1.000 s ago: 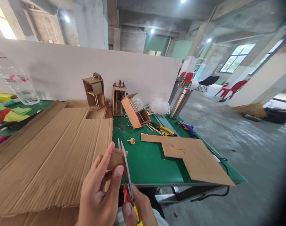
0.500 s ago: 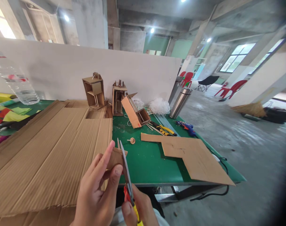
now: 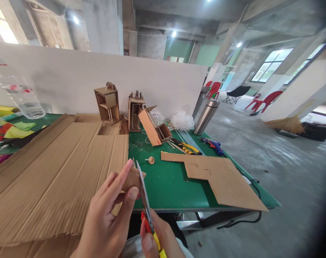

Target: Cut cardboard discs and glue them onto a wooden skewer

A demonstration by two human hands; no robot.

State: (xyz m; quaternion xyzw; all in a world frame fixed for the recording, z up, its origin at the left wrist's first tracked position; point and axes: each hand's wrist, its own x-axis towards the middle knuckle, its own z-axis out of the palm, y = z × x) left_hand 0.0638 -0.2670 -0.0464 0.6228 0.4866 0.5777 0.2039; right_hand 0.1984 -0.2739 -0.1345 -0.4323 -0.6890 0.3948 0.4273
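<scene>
At nine o'clock a large corrugated cardboard sheet (image 3: 58, 172) covers the green table (image 3: 168, 186), with a clear water bottle (image 3: 16, 89) tilted at ten o'clock. Low at six o'clock the left hand (image 3: 106, 218) has thumb and fingers clamped on a small cardboard piece (image 3: 132, 179), held up over the table's near edge. Just right of it the right hand (image 3: 159, 240) is closed around the red and yellow handles of the scissors (image 3: 144, 195), whose blades run up along the piece's right edge. The left thumb tip sits just beside the blade — a slip or a hurried snip could nick it, and a loose pinch could let the piece twist and the cut wander. At three o'clock lies an L-shaped cardboard offcut (image 3: 222, 179), pliers (image 3: 186, 147) beyond
</scene>
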